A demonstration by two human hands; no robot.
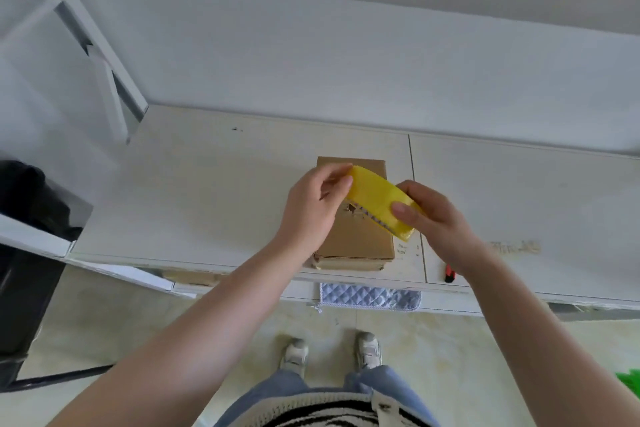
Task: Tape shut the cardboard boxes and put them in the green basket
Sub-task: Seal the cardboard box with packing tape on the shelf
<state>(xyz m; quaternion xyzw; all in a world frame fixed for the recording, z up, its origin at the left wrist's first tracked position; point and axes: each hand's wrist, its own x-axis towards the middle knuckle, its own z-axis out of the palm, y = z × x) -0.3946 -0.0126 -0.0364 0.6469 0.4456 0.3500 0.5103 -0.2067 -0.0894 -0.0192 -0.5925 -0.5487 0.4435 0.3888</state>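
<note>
A closed brown cardboard box (360,243) lies on the white table (207,184), near its front edge. Above the box I hold a yellow roll of tape (375,199). My right hand (429,215) grips the roll from the right, thumb on its outer face. My left hand (315,204) pinches the roll's upper left edge with thumb and fingertips. A bright green corner, perhaps the basket (629,380), shows at the lower right edge on the floor.
A small red and black object (449,273) lies on the table's front edge beside my right wrist. A quilted blue-white cloth (370,296) hangs below the table. A black bin (27,253) stands at left. A white wall runs behind the table.
</note>
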